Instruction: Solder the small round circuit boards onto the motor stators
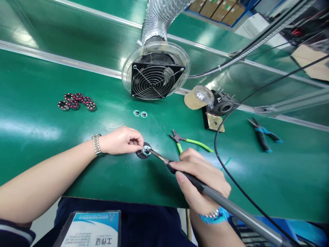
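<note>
My left hand (120, 140) rests on the green mat, its fingertips pinching the edge of a small round circuit board (146, 150) that sits on a black disc (141, 154). My right hand (200, 178) grips a grey soldering iron (221, 195) like a pen. The iron's metal tip (157, 155) reaches the board's face, and the contact point is partly hidden by the tip. A metal wristwatch (97, 144) circles my left wrist, and a blue wristband (214, 215) circles my right.
A fume extractor fan (155, 79) with a silver duct stands at the back. Several ringed parts (76, 101), two small boards (140, 114), a thin wire (111, 125), green-handled side cutters (187, 141), blue pliers (262, 135), and an iron stand (218, 109) lie about. A black cable (226, 161) crosses the mat.
</note>
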Demonstrator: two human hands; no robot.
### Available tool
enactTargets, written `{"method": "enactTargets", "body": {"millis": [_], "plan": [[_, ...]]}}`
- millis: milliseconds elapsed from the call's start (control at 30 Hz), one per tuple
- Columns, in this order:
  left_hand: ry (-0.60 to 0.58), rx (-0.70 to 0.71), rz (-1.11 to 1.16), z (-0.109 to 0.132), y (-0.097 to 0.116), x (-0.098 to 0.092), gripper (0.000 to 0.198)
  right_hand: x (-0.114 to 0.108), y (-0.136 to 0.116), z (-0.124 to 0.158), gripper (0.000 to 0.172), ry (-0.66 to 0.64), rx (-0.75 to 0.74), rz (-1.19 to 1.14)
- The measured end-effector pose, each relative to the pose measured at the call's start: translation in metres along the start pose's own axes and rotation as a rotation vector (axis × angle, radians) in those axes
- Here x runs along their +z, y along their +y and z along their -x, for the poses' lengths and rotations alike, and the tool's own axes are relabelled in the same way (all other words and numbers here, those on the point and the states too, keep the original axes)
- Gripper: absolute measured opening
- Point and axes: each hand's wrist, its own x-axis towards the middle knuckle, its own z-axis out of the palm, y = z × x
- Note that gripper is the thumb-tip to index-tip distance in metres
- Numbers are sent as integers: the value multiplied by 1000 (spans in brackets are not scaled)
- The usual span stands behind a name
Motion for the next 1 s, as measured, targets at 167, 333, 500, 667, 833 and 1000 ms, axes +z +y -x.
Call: {"method": "enactTargets", "body": {"millis": [167, 333, 500, 667, 833, 1000], "plan": [[12, 16, -11, 0, 0, 1, 8, 4, -1, -1, 22, -53, -1, 16], [15, 20, -13, -1, -1, 1, 8, 6, 3, 0, 23, -71, -37, 14], [11, 18, -24, 0, 0, 0, 8, 8, 5, -1, 24, -78, -52, -5], [7, 17, -25, 0, 1, 0, 9, 8, 3, -1, 25, -84, -49, -13], [16, 21, -31, 0, 1, 0, 8, 9, 3, -1, 24, -87, -59, -17], [19, 22, -30, 0, 0, 1, 8, 5, 1, -2, 24, -69, -46, -12]]}}
